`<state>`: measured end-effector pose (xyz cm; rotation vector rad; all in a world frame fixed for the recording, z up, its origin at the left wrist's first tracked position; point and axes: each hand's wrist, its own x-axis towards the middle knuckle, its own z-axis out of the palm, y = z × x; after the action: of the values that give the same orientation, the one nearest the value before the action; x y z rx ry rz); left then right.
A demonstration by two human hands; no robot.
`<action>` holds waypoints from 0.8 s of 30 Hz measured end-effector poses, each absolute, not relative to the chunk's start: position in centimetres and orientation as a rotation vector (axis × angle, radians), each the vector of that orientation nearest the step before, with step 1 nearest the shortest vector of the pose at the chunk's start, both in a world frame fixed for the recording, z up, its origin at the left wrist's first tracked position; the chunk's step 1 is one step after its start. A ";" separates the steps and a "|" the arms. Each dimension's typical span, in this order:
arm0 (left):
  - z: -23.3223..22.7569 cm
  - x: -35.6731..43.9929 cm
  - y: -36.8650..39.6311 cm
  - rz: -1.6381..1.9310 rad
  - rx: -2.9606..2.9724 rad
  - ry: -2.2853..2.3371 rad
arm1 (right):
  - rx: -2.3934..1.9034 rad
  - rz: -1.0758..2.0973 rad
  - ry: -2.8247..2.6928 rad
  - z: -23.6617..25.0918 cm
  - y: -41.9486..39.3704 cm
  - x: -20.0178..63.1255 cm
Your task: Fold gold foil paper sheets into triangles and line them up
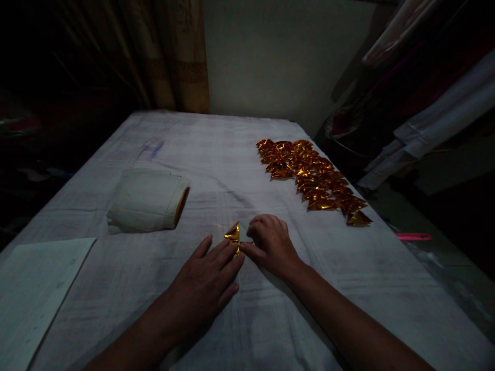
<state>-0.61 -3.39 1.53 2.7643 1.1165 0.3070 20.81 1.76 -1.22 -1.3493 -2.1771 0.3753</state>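
A small folded piece of gold foil (232, 233) lies on the cloth-covered table in front of me, its upper part a shiny triangle. My left hand (209, 275) rests flat over its lower left part, fingers stretched out and their tips on the foil. From the other side, my right hand (273, 245) is curled, with thumb and fingers pinched at the foil's right edge. The fingers hide part of the foil, so its whole shape does not show.
Rows of folded gold foil pieces (317, 178) line the table's right side. A pale paper packet (145, 201) with orange showing at its end sits left of centre. White paper (36, 288) lies at the left edge. Beyond the right edge are a pink handle (413, 236) and hanging cloth (436, 123).
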 end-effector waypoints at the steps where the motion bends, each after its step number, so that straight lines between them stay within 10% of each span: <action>1: 1.5 -0.6 -3.4 0.307 2.763 1.120 | -1.355 0.368 -2.179 -1.2 1.8 20.8; 24: 1.1 -2.3 -1.4 0.491 2.792 1.122 | -1.288 0.454 -2.138 -1.9 2.4 23.1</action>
<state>-2.29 -1.42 1.06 2.7921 1.1217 0.4907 23.14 2.38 -1.93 -1.2883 -2.1378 0.4544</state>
